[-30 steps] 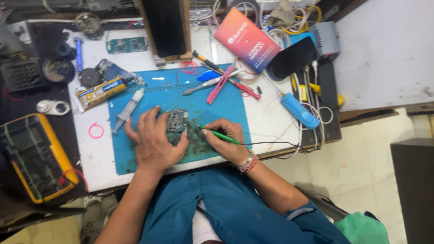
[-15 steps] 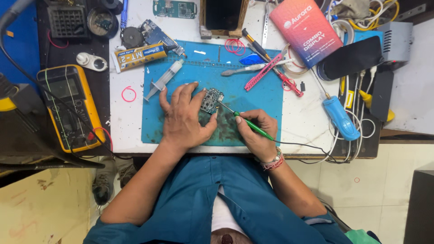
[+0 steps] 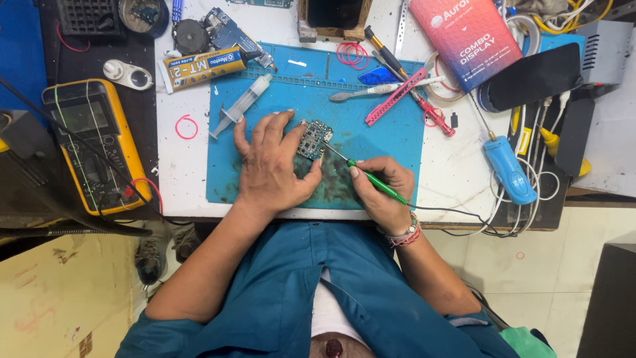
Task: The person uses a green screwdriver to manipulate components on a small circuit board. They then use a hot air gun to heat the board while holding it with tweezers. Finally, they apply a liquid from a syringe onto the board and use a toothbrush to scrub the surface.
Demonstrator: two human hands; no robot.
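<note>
The small circuit board (image 3: 313, 138) lies on our blue mat (image 3: 391, 142), pinned under our left hand's (image 3: 271, 166) spread fingertips. Just right of it, our right hand (image 3: 379, 192) pinches a green-handled tool (image 3: 372, 179), tip touching the board's edge.

A single view, from a camera worn on the person's head, looks almost straight down onto the bench (image 3: 192, 192). The near edge of the bench crosses the picture just below the middle, and the far edge is cut off by the top of the frame. The camera sits well above the work, far enough to take in the bench's left and right edges, the floor (image 3: 556, 285) beyond the right edge, and the person's own lap and forearms below. The blue mat (image 3: 377, 139) lies near the centre of the frame.
</note>
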